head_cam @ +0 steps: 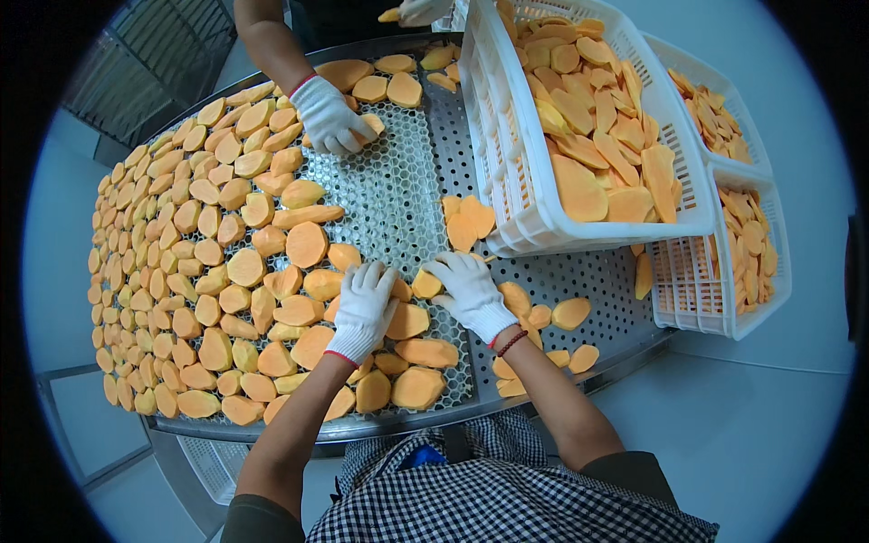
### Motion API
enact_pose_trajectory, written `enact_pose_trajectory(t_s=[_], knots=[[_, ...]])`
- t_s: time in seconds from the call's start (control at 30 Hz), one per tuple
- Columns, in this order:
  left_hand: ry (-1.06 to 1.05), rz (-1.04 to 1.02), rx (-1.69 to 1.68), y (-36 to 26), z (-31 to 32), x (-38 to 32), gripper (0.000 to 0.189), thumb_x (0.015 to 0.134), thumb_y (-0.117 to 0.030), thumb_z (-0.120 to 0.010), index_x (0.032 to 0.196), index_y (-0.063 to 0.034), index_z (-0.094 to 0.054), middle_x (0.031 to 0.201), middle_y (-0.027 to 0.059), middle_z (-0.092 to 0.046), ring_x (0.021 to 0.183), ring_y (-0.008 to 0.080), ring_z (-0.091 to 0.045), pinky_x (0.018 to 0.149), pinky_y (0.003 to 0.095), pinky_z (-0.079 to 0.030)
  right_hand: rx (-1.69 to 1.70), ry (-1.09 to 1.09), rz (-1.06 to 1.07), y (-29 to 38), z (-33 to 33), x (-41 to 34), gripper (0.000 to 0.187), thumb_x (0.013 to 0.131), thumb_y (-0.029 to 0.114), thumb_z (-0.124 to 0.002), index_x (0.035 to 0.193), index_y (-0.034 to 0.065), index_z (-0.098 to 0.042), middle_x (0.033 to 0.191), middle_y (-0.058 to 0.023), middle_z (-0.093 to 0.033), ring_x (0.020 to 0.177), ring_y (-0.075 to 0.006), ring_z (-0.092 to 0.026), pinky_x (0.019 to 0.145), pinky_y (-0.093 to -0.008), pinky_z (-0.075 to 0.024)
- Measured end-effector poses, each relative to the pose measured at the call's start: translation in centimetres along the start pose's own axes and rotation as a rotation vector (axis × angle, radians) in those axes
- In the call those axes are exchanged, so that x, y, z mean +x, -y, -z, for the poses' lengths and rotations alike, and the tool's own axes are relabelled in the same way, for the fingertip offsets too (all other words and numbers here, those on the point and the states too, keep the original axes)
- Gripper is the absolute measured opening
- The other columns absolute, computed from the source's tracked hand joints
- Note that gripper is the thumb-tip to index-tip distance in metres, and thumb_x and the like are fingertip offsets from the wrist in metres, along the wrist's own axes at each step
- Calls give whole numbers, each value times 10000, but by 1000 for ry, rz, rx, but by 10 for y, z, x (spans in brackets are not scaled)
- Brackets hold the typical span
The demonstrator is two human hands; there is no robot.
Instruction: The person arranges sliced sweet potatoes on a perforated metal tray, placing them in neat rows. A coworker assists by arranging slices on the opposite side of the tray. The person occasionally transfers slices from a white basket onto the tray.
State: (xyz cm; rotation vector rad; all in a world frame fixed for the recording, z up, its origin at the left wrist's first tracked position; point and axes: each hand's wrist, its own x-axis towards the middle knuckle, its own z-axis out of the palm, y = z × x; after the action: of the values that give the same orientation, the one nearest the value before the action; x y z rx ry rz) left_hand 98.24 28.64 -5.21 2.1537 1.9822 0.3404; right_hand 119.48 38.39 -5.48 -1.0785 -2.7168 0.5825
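My right hand (467,293), in a white knit glove, pinches a thick orange slice (426,284), apparently sweet potato, between thumb and fingers. It is over the right part of a honeycomb mesh sheet (387,197). Just left of it, my gloved left hand (366,305) rests among the laid slices. Its thumb and forefinger close around another slice (401,290), partly hidden by the glove. Rows of similar slices (231,298) lie in a single layer over the mesh to the left. Loose slices (571,313) are scattered beside my right wrist on a perforated metal tabletop (611,285).
Across the table, another person's gloved hand (333,119) holds a slice on the mesh; a second gloved hand (422,10) shows at the top. A white plastic crate (529,234) full of slices stands tilted on the right. Two more filled crates (686,298) (753,129) are behind it.
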Motion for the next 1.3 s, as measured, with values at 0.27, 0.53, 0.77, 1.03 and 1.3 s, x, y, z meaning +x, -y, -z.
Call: enact_pose_trajectory(t_s=[0.27,0.53,0.77,1.03,1.3], knots=[[53,7,10,-43,-7,-23,726,810,-238,-813,1442,-112,-479,1477,201,-426,1413,416,-374,1191,584,-264,160,-49,-143,-21,23,-51,469,848,323,-764,1264,144,-643,1293,-89,-609,1217,-321,-557,1049,-461,-430],[-61,170,-23,-60,-6,-47,665,859,-240,-773,1445,-90,-499,1531,243,-396,1458,478,-309,1213,597,-216,5,22,-415,-68,11,-110,713,795,390,-809,1422,174,-545,1296,-84,-586,1227,-327,-529,1076,-484,-403],[-78,209,-39,-90,-4,-92,647,822,-247,-791,1399,-102,-535,1539,253,-382,1461,479,-305,1213,609,-206,-159,402,-531,-64,40,-64,724,722,398,-848,1304,86,-548,1267,-150,-581,1224,-324,-553,1044,-477,-432],[106,262,-32,-137,-10,-112,790,746,-262,-858,1438,-129,-500,1583,256,-308,1493,480,-236,1226,614,-177,-111,437,-365,-77,39,-60,752,718,409,-875,1296,75,-528,1285,-147,-569,1237,-338,-554,1025,-460,-470],[73,161,56,-131,-37,-104,837,772,-342,-854,1493,-167,-468,1575,259,-314,1475,488,-253,1213,633,-180,-55,168,-371,-71,27,-77,708,762,397,-858,1352,125,-576,1299,-120,-570,1173,-348,-578,1007,-465,-471]])
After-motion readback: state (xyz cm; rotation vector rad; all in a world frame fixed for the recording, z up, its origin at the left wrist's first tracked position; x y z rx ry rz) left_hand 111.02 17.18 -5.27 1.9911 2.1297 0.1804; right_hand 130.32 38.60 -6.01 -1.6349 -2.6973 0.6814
